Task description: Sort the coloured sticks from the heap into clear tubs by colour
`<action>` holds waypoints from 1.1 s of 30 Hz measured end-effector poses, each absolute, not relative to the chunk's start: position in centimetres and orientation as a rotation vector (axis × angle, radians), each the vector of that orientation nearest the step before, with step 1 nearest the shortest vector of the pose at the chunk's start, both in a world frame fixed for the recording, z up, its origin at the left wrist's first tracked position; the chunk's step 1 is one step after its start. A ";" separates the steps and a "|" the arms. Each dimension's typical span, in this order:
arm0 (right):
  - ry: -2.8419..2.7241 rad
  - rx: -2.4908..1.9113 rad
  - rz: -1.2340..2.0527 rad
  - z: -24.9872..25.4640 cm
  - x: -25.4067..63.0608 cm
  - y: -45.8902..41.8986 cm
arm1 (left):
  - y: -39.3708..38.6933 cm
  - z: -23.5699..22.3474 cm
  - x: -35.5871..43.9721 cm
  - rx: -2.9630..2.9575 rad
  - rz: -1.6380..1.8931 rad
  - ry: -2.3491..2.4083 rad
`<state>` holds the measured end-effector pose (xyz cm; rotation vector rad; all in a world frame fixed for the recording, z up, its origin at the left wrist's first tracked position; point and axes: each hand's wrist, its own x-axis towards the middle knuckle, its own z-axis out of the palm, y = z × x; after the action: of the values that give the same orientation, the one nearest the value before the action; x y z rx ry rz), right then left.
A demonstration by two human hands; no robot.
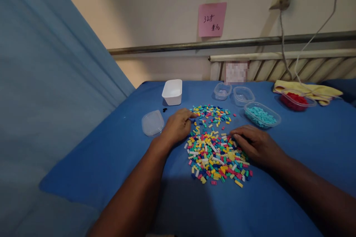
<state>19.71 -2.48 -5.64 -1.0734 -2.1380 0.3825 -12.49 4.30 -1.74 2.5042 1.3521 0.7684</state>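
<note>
Brick pile (215,148): small mixed-colour bricks heaped on the blue worktop (116,155), between the two hands; single bricks too small to make out in detail.
Left hand (178,126): palm down at the pile's upper left edge, fingers (190,114) drawn together at a brick there; whether they pinch it, cannot tell.
Right hand (257,144): lies flat on the pile's right edge, fingers together, tips among the bricks; anything under the palm is hidden.
Teal tub (262,115): clear, holds teal bricks, just beyond the right hand.
Clear tubs (233,93): two, side by side behind the pile.
White tub (172,92): far left of the pile; contents not visible.
Clear lid (152,122): flat, just left of the left hand.
Red tub (297,100): red bricks, far right, rests on yellow cloth (325,90).
Pink note (211,19): on wall, writing unreadable.
Blurred patch (236,72): behind the tubs, unidentifiable.
</note>
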 end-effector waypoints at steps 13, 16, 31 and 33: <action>-2.154 -1.089 0.466 -5.7 20.0 -3.0 | 3.7 -1.4 -11.9 2.607 0.497 1.469; -2.154 -1.059 0.539 -5.6 19.9 -3.1 | 4.0 -2.0 -11.8 2.601 0.561 1.477; -2.293 -1.287 0.169 -4.1 17.8 3.7 | 5.0 -3.2 -13.2 2.341 1.040 1.357; -2.374 -1.307 0.187 -3.8 16.8 4.8 | 5.7 -4.0 -13.6 2.280 1.151 1.403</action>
<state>16.83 4.83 -3.78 -1.3074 -2.3743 0.1866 -13.60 5.70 -3.98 2.2802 1.4028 1.1506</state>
